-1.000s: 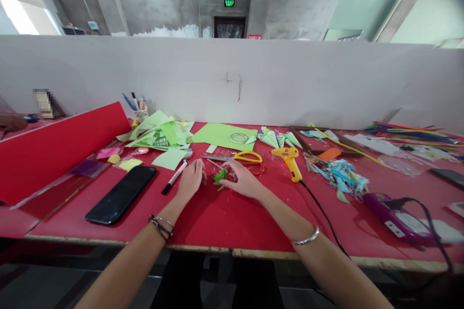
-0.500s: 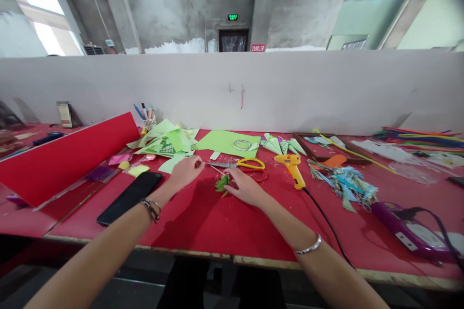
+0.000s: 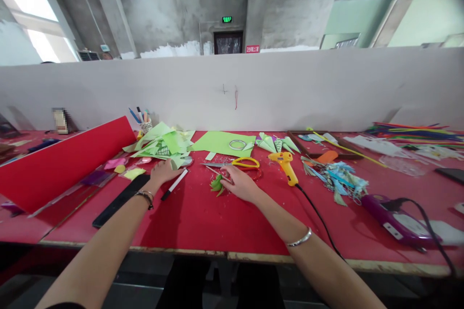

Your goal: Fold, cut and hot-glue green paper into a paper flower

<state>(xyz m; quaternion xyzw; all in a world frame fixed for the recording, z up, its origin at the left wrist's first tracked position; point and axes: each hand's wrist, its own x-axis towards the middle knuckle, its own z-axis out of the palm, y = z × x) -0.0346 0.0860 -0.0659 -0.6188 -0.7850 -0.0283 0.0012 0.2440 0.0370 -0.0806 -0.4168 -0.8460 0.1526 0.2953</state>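
the green leafy piece (image 3: 216,184) sits low over the counter (image 3: 203,224), at the fingertips of the right hand (image 3: 242,184), which is nearly closed, thumb and fingers seeming to pinch it. a thin stick (image 3: 212,169) runs from those fingers left and away from the person, its long axis slanting toward the blades of the scissors (image 3: 235,163).

the left hand (image 3: 164,172) is well apart, to the left, with the marker (image 3: 174,185) lying aslant between the two hands. its fingers are loosely spread at the near edge of the paper pile (image 3: 163,141); i cannot tell if it grips a sheet. the right hand is plainly nearer the piece.

behind the pile, the cup (image 3: 146,127) holds upright pens (image 3: 139,114). far right, a brown tray (image 3: 294,141) has pale blue scraps (image 3: 312,138) in it, and a yellow strip (image 3: 348,147) crosses it.
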